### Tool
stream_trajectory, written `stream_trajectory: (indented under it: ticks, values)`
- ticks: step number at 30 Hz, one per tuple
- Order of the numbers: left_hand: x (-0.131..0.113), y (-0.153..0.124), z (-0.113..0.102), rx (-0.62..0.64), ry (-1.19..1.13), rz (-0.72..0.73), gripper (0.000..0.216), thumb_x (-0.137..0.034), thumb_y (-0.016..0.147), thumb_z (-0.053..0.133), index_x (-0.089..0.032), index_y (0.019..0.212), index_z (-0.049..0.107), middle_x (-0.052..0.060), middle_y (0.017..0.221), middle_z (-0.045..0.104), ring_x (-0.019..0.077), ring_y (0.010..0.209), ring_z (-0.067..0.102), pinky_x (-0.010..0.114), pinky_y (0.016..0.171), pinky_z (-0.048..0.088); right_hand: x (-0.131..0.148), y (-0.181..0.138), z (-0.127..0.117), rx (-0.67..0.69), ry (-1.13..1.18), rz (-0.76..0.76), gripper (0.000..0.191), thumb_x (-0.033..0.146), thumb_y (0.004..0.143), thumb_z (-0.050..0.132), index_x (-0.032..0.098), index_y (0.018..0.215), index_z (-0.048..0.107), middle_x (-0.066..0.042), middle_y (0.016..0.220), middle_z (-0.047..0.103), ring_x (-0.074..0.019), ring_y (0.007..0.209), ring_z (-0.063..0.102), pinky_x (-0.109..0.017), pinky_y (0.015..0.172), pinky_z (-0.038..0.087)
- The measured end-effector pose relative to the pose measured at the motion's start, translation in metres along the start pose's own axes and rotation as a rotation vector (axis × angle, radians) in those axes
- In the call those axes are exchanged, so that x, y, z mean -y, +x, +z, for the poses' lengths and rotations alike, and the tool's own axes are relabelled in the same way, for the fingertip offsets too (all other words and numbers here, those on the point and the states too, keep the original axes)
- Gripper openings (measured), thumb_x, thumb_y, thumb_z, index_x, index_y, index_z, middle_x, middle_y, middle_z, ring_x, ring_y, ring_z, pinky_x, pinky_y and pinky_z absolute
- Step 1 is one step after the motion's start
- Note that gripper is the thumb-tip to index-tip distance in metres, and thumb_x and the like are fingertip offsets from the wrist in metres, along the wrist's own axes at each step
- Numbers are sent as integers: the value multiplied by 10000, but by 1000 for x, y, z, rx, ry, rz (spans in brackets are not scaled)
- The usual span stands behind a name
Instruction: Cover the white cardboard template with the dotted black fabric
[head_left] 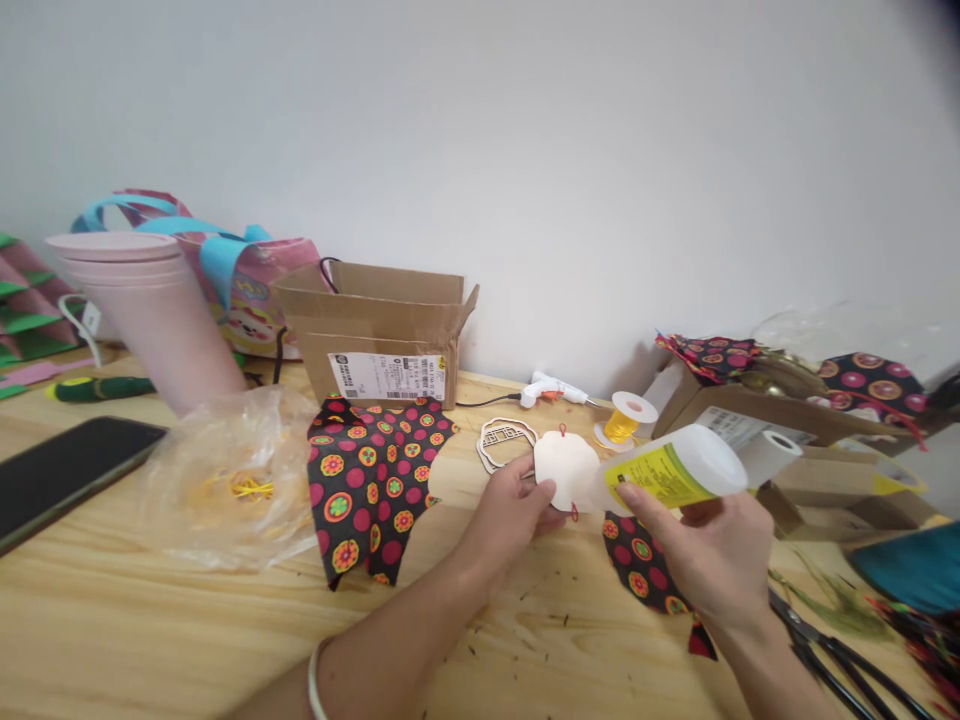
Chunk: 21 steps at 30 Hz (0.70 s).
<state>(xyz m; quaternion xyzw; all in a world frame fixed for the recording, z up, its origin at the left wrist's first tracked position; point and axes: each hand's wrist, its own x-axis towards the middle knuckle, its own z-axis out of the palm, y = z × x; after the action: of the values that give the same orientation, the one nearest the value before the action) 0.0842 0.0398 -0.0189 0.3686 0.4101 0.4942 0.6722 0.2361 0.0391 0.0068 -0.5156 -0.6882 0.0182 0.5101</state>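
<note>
My left hand (514, 510) pinches a white scallop-edged flat piece (566, 468) between thumb and fingers. Small red cord loops stick out at its top and bottom. In my right hand (712, 550) is a white glue bottle with a yellow label (671, 470), tipped on its side with its narrow end towards the white piece. Whether the nozzle touches the piece I cannot tell. Behind my left hand lies a thin openwork frame (506, 445). Dark patterned fabric (375, 485) lies to the left, and another cut scrap (641, 565) is under the bottle.
A cardboard box (375, 335), a hot glue gun (555, 390) and a yellow thread spool (626, 418) stand along the wall. Black scissors (832, 650) lie at the right. On the left are a phone (71, 470), a plastic bag (232, 480) and a pink tumbler (154, 320).
</note>
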Motion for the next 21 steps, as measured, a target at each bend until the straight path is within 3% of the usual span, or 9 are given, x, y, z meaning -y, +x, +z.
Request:
stream_trajectory:
  ticks: [11,21]
  values:
    - [-1,-1,0,-4,-6,-4,340,-121,759,485,-125,1099,502,74,830,670,132,689,613,296,752,468,3,0,1,4,3,-36,242,388,609,661,161,629,581,-41,575,651,-183,491,595,-268,481,497]
    - [0,1,-1,-18,-49,-19,295,-130,738,517,-123,1032,536,60,740,675,147,660,625,305,740,473,2,0,0,14,-47,-122,218,369,599,673,172,624,582,-3,533,629,-164,457,571,-257,466,478]
